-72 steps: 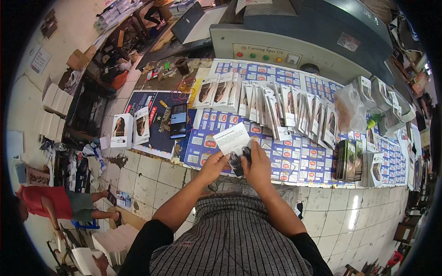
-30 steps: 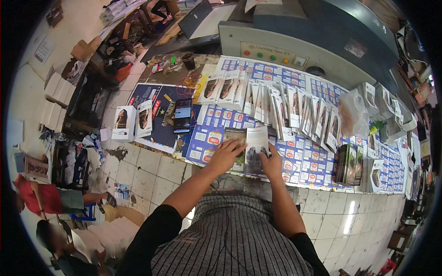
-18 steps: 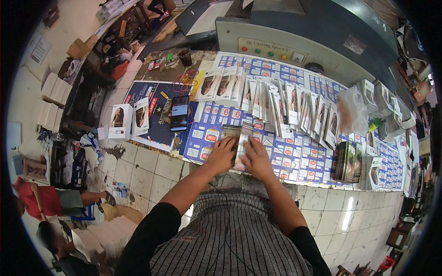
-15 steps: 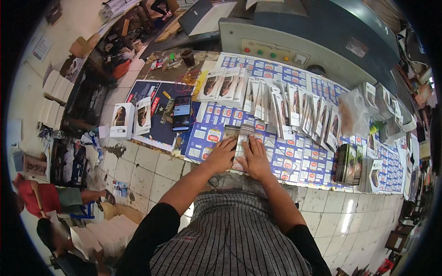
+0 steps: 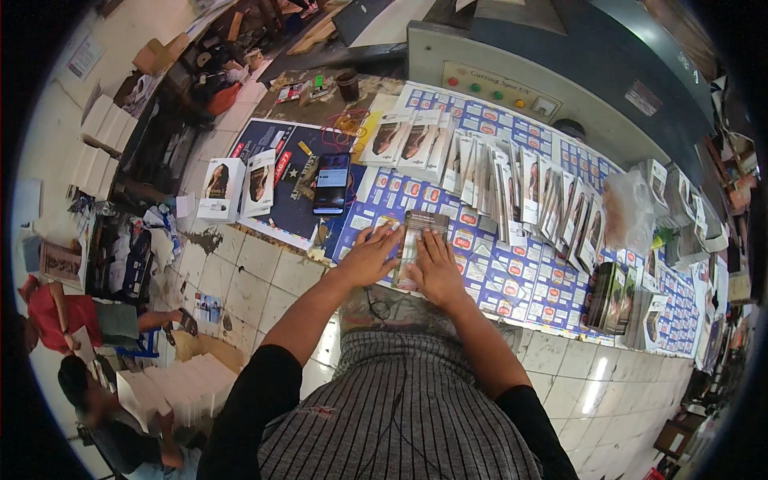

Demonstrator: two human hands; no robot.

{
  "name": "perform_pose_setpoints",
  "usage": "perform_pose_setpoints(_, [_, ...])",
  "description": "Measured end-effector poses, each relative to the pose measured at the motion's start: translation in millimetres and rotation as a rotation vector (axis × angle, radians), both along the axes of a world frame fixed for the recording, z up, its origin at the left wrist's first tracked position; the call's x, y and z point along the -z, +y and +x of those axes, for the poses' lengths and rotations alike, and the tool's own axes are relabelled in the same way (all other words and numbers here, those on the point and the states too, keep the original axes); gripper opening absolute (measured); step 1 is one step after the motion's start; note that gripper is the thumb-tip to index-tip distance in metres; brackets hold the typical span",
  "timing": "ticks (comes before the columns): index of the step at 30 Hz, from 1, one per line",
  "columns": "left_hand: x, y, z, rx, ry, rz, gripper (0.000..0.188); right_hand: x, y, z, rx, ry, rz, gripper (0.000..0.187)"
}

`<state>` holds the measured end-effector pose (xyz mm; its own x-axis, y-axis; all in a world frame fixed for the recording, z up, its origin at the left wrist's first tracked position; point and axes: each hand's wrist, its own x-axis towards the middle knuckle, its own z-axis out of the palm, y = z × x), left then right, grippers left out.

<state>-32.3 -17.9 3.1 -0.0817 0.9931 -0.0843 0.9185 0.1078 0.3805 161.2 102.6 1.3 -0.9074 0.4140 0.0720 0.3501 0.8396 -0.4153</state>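
Right hand [image 5: 437,270] flat on leaflet [image 5: 410,250]; left hand [image 5: 367,258], fingers outstretched, at leaflet's left edge; phone [image 5: 330,185] farther left.

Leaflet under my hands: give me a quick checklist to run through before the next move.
1. Leaflet lying on the blue printed sheet: ok.
2. Right hand flat on the leaflet: ok, fingers extended across it.
3. Left hand off the leaflet: cannot tell, it is right at the left edge.
4. Whole leaflet visible: not ok, the right hand covers part.
5. Smartphone apart from both hands: ok, it lies farther left.
6. Leaflet apart from the row of white packages: ok.
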Motion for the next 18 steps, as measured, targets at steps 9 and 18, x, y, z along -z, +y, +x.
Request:
perform_pose_setpoints(9, [-4.7,1.4,8.7,-0.022,0.046,0.009,0.063,-6.2,10.3,4.3,0.000,0.120,-0.124,0.057])
perform_pose_setpoints(18, [-10.3,15.3,15.8,0.042,0.143,-0.017,0.065,0.6,41.9,40.8,0.010,0.122,0.036,0.065])
